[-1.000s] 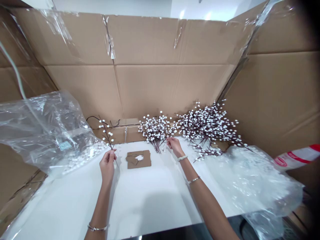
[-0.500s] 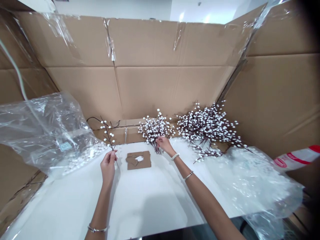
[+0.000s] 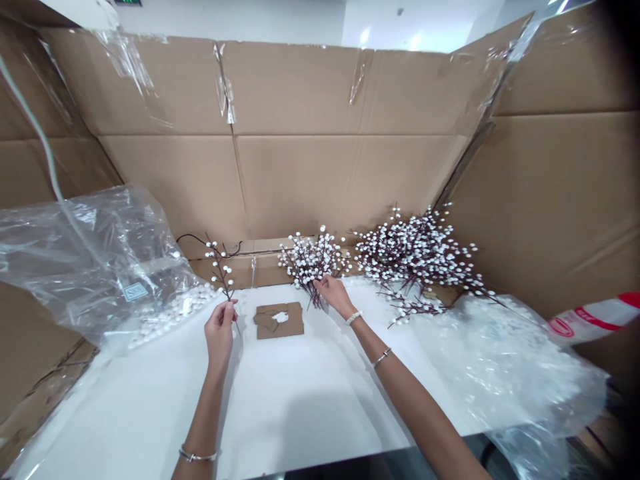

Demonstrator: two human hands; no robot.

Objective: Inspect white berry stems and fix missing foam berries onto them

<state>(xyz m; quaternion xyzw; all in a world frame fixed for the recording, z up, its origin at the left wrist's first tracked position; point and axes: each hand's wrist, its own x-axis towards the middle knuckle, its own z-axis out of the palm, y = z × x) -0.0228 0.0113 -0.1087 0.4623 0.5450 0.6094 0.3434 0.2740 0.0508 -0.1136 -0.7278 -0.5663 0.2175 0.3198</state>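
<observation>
My left hand [image 3: 219,331] pinches a single thin dark stem with white berry-like beads [image 3: 219,268] and holds it upright above the table. My right hand [image 3: 334,296] rests at the base of a small bunch of white-beaded stems [image 3: 313,261], its fingers closed around the lower stems. Between my hands lies a flat brown cardboard piece [image 3: 279,320] with a white patch at its middle. To the right of my right hand is a larger heap of beaded branches [image 3: 415,257].
The white tabletop [image 3: 300,407] is walled by opened cardboard panels [image 3: 300,187]. A clear plastic bag [image 3: 85,267] and loose white beads [image 3: 170,317] lie at the left. A crumpled clear plastic sheet [image 3: 505,360] and a red-and-white wrapper [image 3: 595,317] lie at the right.
My right hand has moved left from the open table to the small bunch and closed on its stems. My left hand still holds its stem, and the view has shifted slightly.
</observation>
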